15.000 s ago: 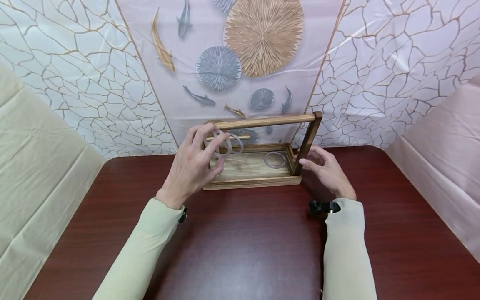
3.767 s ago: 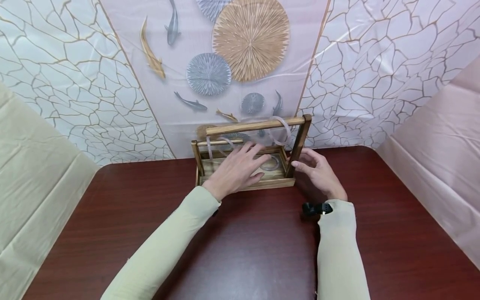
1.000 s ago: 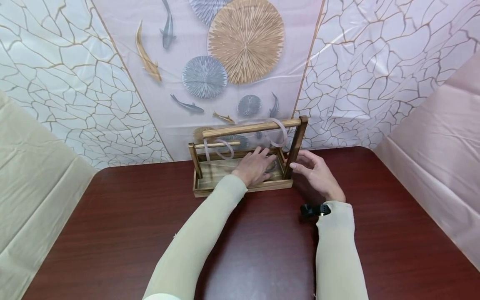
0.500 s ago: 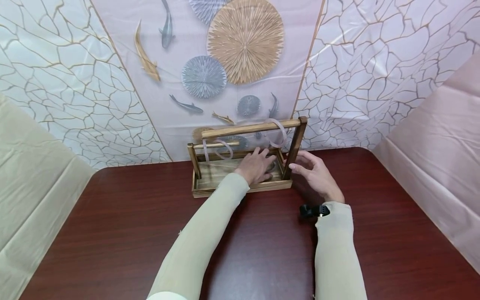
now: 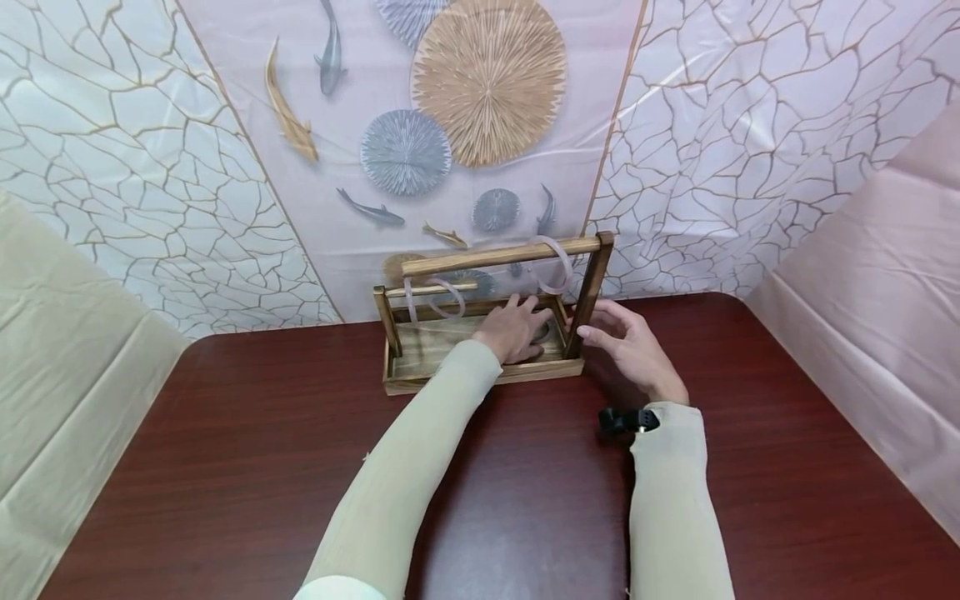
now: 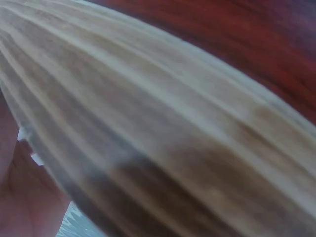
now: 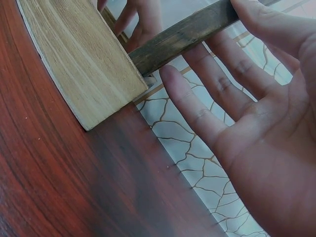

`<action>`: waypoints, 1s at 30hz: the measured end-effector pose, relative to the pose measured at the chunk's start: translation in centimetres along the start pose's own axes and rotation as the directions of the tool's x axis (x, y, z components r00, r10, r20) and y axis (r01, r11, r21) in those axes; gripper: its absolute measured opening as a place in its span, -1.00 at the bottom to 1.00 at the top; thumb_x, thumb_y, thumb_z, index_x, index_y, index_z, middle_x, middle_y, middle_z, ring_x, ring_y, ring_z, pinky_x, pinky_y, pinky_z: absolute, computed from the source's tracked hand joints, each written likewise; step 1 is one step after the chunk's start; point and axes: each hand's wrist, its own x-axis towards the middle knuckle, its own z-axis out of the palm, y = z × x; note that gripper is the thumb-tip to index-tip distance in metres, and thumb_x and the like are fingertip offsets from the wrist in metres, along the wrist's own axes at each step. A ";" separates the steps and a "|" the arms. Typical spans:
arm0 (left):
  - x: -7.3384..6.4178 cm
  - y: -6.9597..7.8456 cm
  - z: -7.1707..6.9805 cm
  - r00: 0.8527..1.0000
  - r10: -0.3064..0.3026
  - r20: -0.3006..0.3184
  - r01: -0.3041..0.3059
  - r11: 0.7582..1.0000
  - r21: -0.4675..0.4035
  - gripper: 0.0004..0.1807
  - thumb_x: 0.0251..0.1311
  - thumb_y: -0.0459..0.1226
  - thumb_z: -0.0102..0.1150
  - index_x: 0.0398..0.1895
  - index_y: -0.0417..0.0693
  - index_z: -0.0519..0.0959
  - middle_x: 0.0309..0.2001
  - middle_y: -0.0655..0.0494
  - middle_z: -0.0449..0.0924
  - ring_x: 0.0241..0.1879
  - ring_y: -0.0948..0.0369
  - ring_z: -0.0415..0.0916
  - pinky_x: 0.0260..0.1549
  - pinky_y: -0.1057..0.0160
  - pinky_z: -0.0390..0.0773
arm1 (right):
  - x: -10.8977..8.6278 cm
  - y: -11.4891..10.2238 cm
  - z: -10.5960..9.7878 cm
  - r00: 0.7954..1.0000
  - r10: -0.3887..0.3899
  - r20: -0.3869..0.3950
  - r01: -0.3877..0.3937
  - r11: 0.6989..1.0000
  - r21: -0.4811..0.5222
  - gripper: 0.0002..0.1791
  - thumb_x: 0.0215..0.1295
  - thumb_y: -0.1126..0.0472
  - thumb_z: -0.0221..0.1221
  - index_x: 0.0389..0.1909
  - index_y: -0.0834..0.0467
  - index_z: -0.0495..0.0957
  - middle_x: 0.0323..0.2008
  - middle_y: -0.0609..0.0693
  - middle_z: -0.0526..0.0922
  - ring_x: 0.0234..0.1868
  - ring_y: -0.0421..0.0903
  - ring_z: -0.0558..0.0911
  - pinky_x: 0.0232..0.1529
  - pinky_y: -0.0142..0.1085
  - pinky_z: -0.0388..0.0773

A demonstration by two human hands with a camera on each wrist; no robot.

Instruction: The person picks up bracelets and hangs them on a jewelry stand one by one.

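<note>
A wooden jewelry stand with a tray base, two posts and two bars stands at the table's back. My left hand reaches into the tray's right end, fingers spread over a pale bangle it mostly covers; whether it grips that bangle I cannot tell. My right hand holds the stand's right post, thumb on one side and fingers on the other. One lilac bangle hangs on the upper bar. More lilac bangle shows at the left, by the lower bar.
The dark red table extends in front of the stand and to both sides. A patterned cloth backdrop rises right behind it. In the left wrist view, the tray's front wall hides most of the hand.
Since 15 seconds ago the left hand has moved from a bangle at the left to the tray's right end; a bangle now hangs on the upper bar. The last second shows hardly any motion.
</note>
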 end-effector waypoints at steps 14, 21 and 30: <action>0.7 0.9 -0.8 0.994 -0.031 0.101 0.029 0.999 0.022 -0.28 0.43 0.11 0.12 0.58 0.33 0.15 0.53 0.06 0.17 0.47 -0.10 0.20 0.19 -0.03 0.61 | 0.0 0.1 0.0 1.000 0.015 0.002 -0.015 1.000 -0.006 -0.56 0.42 0.18 0.27 0.25 0.22 0.48 0.04 -0.05 0.66 0.01 -0.25 0.67 0.01 -0.39 0.67; 0.7 1.1 -0.8 0.991 -0.046 0.130 0.044 0.999 0.014 -0.27 0.42 0.12 0.12 0.59 0.37 0.15 0.58 0.12 0.12 0.52 -0.10 0.14 0.23 -0.05 0.58 | -0.1 -0.1 0.2 1.000 0.017 -0.008 -0.017 1.000 0.009 -0.61 0.41 0.21 0.27 0.19 0.19 0.50 -0.03 -0.13 0.66 -0.05 -0.24 0.68 -0.02 -0.39 0.68; 0.9 0.7 -0.7 0.986 -0.038 0.164 0.049 0.997 -0.066 -0.31 0.45 0.03 0.13 0.59 0.33 0.18 0.59 0.03 0.06 0.59 -0.13 -0.02 0.18 0.00 0.63 | -0.1 -0.3 0.1 1.000 0.017 -0.012 -0.017 1.000 -0.007 -0.60 0.41 0.23 0.27 0.20 0.22 0.50 -0.02 -0.09 0.66 -0.06 -0.24 0.68 -0.02 -0.39 0.67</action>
